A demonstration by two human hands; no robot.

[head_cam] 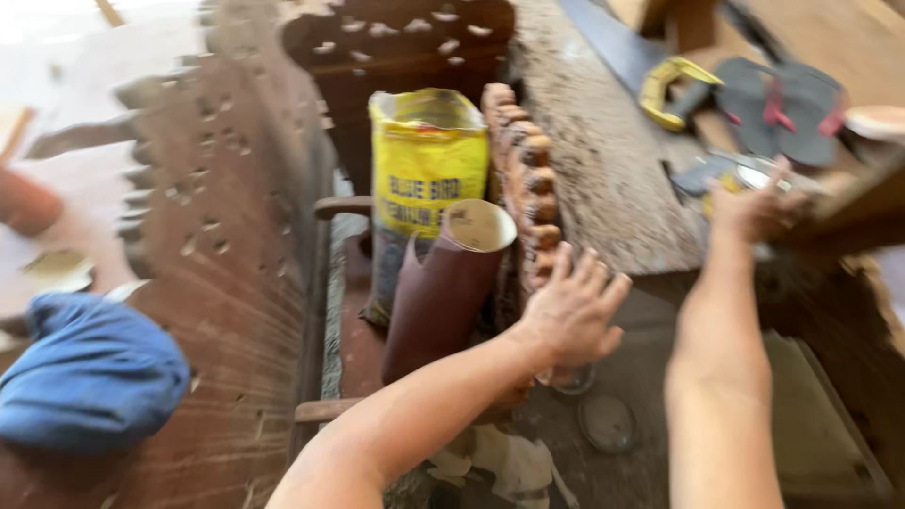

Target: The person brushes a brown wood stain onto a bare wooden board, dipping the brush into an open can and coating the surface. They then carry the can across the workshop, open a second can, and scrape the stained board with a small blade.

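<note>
My left hand (573, 311), fingers spread wide, hovers mid-frame beside a brown roll (443, 292) and yellow bag (426, 170); my right hand (754, 209), blurred, grip unclear.

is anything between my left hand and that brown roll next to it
Nothing visible. The left hand hovers with fingers spread just right of the brown roll, with only an open gap between them. The yellow bag stands behind the roll, not in the way. The right hand is off to the right.
</note>
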